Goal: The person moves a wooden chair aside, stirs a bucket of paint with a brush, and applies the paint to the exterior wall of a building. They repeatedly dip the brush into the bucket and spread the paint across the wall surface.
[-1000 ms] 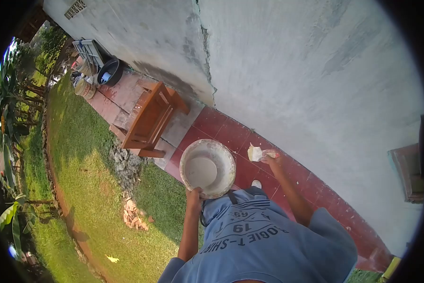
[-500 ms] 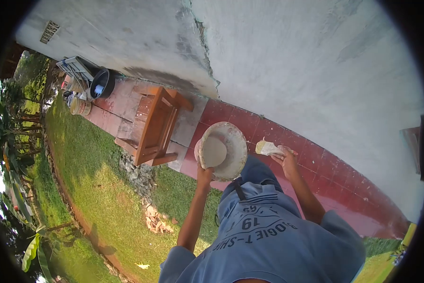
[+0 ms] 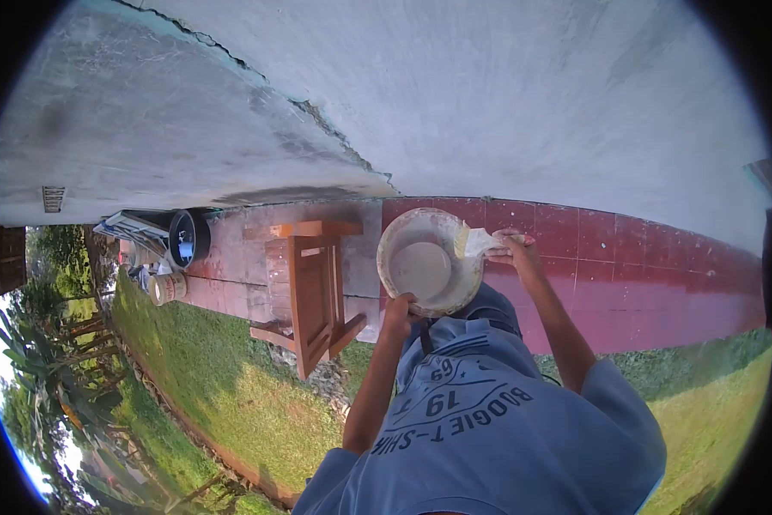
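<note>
"Two hands, both busy? States, quick."

"Left hand (image 3: 403, 310) gripping the near rim of the basin (image 3: 395, 279). Right hand (image 3: 515, 249) closed round the handle end of a brush-like tool (image 3: 474, 244), coated white. Exact tool type: can't tell."

"Where's the basin?"

"Held up in front of the body, over the red tiles (image 3: 566, 313), tilted so the inside faces the camera. Pale disc inside; contents or bare bottom, can't tell."

"Step in hand?"

"My read: tool-at-basin step. Tool head overlaps the basin's right rim. Dipping or wiping, can't say; contact with the inside isn't clear."

"What does a move from here call for?"

"Judgement: firm left grip, basin fairly level, right wrist free to clear the rim without knocking it."

"Edges, room?"

"Wall (image 3: 532, 112) runs along the far side of the tiles, cracked at the corner. Wooden furniture piece (image 3: 313, 292) stands left of the basin, apart from it; probably the nearest snag for the left arm. Tiles run on to the right, so that's the roomier side. Grass (image 3: 231, 395) borders the near edge. Black tub (image 3: 188, 239) and bucket (image 3: 166, 288) sit well off left, out of reach."
</note>
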A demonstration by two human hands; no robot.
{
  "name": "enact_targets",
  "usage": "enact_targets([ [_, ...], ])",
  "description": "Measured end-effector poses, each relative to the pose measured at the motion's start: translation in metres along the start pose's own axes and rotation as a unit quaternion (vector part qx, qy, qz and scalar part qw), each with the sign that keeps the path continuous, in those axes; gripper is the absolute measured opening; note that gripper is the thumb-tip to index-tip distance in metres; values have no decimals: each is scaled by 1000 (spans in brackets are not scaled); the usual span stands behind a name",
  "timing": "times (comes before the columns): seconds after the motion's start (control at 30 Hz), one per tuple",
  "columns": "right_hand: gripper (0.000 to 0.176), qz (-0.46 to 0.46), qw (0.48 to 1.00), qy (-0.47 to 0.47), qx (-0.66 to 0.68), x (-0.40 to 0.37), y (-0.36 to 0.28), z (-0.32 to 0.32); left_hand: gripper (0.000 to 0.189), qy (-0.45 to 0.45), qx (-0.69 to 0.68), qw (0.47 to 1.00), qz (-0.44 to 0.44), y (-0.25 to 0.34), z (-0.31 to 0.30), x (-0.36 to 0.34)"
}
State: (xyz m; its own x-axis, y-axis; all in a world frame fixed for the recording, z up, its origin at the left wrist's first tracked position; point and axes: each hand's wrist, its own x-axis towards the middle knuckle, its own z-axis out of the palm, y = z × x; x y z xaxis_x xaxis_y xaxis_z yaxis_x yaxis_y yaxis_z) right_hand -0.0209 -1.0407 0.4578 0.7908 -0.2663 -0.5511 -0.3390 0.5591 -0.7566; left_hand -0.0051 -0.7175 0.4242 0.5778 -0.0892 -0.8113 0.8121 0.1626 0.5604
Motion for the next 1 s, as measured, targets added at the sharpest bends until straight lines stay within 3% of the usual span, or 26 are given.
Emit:
enact_targets([
  [0.13,22,11,999,39,31,-8,-1,9,30,-14,72,997,0,18,-17,25],
  [0.2,22,0,997,67,48,-14,-1,10,58,-34,72,994,-74,23,-34,44],
  [0.37,22,-27,983,161,89,-25,32,11,61,-29,106,987,-114,32,-59,68],
  [0.43,22,-46,974,196,107,-17,74,7,61,-29,136,982,-130,30,-53,97],
  [0.5,23,-62,961,233,133,-7,127,-5,41,4,242,953,-184,22,-51,120],
  [0.67,23,-13,909,341,239,40,299,-16,48,5,311,927,-209,-55,-88,233],
  [0.77,25,39,919,323,223,73,388,-37,57,32,354,916,-185,-101,-80,283],
  [0.83,25,56,921,313,225,93,431,-58,61,18,364,924,-118,-142,-79,319],
  [1.0,23,51,964,244,92,143,505,-128,71,19,371,920,-122,-228,-74,398],
])
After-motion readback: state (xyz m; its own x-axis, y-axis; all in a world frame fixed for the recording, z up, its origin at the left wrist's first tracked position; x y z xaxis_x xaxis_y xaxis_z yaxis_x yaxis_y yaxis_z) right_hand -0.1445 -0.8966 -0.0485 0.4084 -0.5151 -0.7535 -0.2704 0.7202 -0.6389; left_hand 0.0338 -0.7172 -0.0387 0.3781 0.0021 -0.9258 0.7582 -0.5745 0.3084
